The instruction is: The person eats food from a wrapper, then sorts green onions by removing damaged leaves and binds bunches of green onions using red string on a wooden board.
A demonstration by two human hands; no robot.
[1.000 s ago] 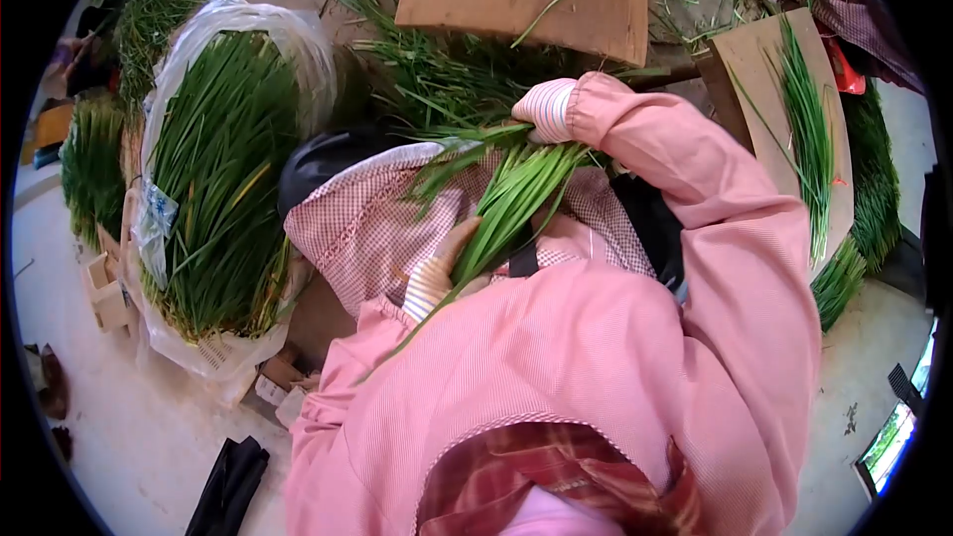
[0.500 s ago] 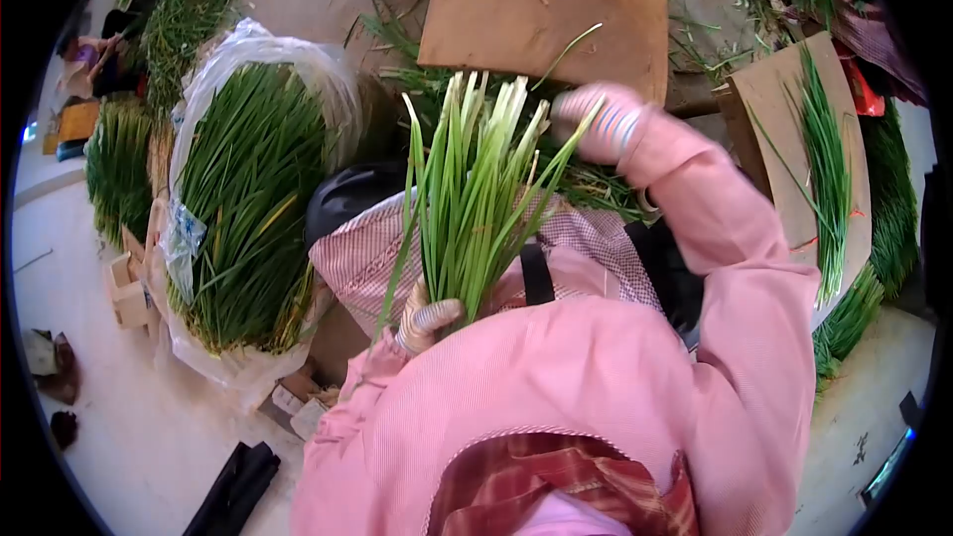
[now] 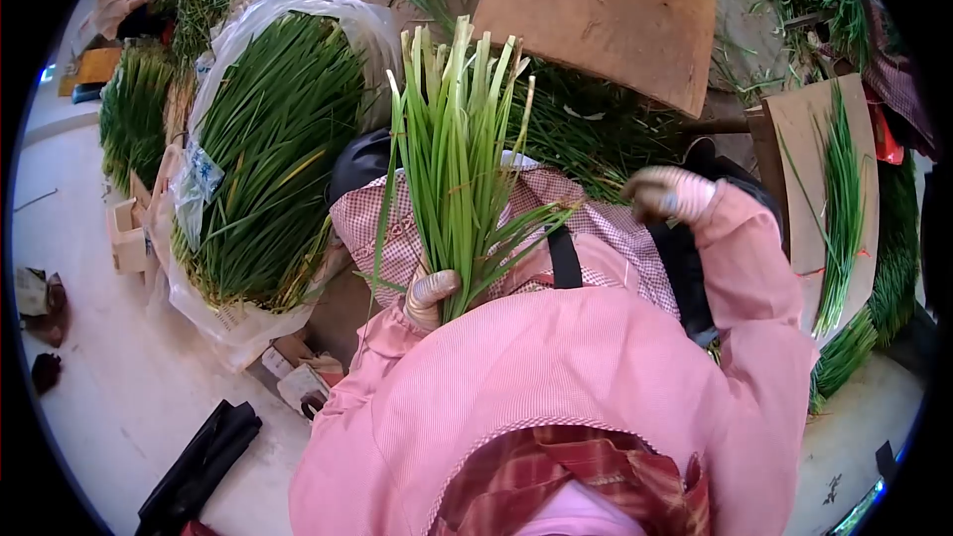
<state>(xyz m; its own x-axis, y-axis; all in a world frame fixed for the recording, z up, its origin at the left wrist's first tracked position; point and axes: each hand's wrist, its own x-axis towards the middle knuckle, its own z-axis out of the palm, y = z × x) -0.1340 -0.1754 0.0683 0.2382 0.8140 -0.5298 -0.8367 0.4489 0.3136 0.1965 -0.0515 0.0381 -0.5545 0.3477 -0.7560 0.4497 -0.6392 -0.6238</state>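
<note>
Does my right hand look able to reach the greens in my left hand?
Probably yes: your right hand looks empty, though blurred, and nothing seems to block its way to the greens in your left hand.

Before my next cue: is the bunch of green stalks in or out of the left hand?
In: the gloved left hand wraps around the bunch, whose pale ends fan out beyond it.

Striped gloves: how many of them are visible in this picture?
2: one on the left hand, which grips the long green leaves, and one on the right hand, blurred, beside the checked apron. The distant person is too small to judge.
</note>
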